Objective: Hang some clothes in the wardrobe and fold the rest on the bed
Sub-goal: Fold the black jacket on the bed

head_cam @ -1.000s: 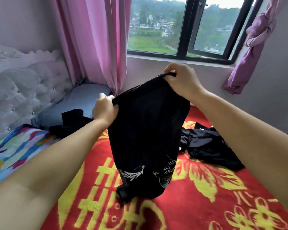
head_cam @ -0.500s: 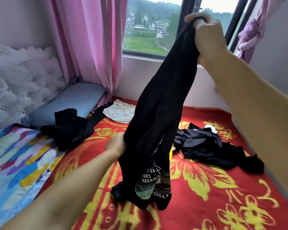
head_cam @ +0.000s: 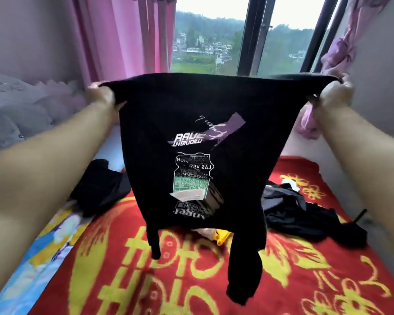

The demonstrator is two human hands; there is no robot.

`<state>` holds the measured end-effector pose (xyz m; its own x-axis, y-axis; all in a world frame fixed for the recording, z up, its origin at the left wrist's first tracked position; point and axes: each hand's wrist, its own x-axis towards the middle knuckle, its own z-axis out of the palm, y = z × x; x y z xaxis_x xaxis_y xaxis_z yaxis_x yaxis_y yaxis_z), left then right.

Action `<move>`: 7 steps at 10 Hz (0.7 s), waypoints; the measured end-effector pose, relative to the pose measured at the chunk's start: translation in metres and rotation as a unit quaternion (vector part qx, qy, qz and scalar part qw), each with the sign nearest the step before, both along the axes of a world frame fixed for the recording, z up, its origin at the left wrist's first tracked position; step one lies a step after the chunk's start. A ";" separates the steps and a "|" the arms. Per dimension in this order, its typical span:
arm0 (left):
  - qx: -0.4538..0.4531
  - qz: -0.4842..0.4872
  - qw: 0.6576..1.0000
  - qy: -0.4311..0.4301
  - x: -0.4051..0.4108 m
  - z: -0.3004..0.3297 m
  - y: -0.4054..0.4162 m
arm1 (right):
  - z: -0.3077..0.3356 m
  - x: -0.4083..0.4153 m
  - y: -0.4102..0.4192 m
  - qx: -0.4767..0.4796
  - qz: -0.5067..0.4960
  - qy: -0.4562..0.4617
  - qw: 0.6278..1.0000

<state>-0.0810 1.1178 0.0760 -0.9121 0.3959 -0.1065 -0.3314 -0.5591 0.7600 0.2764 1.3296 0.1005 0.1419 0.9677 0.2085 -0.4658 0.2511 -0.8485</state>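
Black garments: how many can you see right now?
3: a printed black shirt held up by both hands, one heap on the bed at left, one heap at right. The heaps may hold more.

A black printed T-shirt (head_cam: 205,142) is being held spread wide and upside down above the bed (head_cam: 282,280), its edge being gripped by the left hand (head_cam: 101,94) and the right hand (head_cam: 334,93); dark clothes (head_cam: 300,212) are lying on the red blanket behind it
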 end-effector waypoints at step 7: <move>-0.644 -0.729 0.178 0.150 0.100 -0.417 -0.134 | -0.417 0.030 -0.142 -0.227 0.560 -0.762 0.232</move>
<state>0.0186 0.9834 -0.3409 0.0181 0.0588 -0.9981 0.7530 0.6560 0.0523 0.3067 1.1877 -0.3167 -0.1553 0.1912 -0.9692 0.9052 0.4204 -0.0621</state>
